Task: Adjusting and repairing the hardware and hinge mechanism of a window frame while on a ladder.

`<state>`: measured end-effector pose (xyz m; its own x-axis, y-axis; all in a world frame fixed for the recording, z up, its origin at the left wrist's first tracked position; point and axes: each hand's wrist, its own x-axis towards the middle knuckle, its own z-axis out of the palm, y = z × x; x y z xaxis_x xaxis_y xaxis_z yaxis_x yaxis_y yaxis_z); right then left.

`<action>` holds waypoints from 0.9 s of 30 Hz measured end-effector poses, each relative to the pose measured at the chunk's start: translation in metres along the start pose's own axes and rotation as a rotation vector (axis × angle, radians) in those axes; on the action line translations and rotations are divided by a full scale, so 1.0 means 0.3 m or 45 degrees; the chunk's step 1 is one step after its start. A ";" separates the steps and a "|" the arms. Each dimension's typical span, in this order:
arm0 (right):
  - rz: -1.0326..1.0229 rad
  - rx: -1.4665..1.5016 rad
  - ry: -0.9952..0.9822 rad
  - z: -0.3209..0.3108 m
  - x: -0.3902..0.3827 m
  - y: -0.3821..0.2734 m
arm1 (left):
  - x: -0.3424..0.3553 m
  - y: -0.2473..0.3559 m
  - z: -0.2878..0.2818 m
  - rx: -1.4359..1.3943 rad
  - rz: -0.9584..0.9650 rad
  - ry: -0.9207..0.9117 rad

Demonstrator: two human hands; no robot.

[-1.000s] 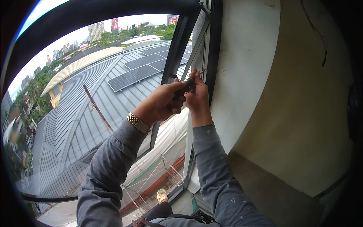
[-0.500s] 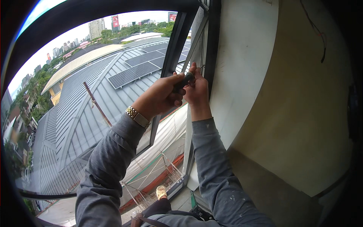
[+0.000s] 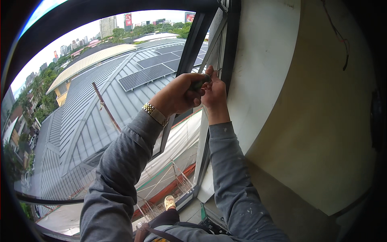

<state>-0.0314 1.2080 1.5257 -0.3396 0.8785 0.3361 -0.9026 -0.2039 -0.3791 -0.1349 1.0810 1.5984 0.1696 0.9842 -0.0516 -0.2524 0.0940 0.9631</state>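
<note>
The left hand (image 3: 180,93) has its grip wrapped around a dark tool handle (image 3: 198,84), which juts toward the right hand (image 3: 216,97) near the black window frame (image 3: 231,48); the right's hold is unclear.

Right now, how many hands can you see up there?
2. The left hand grips a dark handle; the right hand is just right of it, near the black window frame. Some fingers are hidden; no other hands show.

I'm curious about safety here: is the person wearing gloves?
No, bare skin shows on both the left hand, which grips a dark handle, and the right hand just beside it.
</note>
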 end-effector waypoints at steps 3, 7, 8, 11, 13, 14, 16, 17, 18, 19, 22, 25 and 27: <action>-0.044 0.006 0.014 -0.021 0.018 0.000 | 0.026 0.027 -0.007 0.004 0.010 0.031; 0.073 0.140 -0.007 -0.010 0.015 -0.028 | 0.042 0.058 0.021 1.113 0.241 0.225; 0.057 0.130 -0.013 -0.009 0.022 -0.022 | 0.045 0.042 0.015 1.311 0.399 0.275; 0.058 0.166 0.003 0.001 0.006 -0.035 | 0.049 -0.025 -0.001 1.892 0.894 0.414; 0.056 0.134 0.040 0.002 -0.013 -0.057 | 0.051 -0.051 0.005 2.259 1.247 0.495; 0.061 0.216 0.027 0.002 -0.007 -0.034 | 0.032 -0.025 -0.003 1.351 0.681 0.340; 0.050 0.180 0.022 -0.006 0.029 -0.013 | 0.014 0.020 -0.020 0.442 0.147 0.182; 0.043 0.131 0.040 0.007 0.024 -0.003 | 0.027 0.020 -0.040 0.386 0.105 0.111; 0.016 0.168 0.162 0.057 -0.017 0.013 | 0.041 0.019 -0.064 0.329 0.064 0.043; 0.034 0.172 0.151 0.042 0.004 0.027 | 0.049 0.021 -0.089 0.272 0.025 -0.022; 0.111 0.255 -0.245 -0.045 0.008 -0.023 | 0.035 0.002 -0.029 1.262 0.514 0.170; 0.052 0.179 -0.043 -0.033 0.031 -0.020 | 0.028 -0.040 0.038 2.435 1.180 0.618; -0.018 0.060 -0.198 -0.071 0.051 -0.012 | 0.055 -0.066 0.010 2.237 1.174 0.534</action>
<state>-0.0278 1.2314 1.5138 -0.3603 0.8047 0.4719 -0.9178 -0.2152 -0.3338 -0.1244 1.0951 1.5793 0.3043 0.6357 0.7095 0.9402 -0.3203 -0.1163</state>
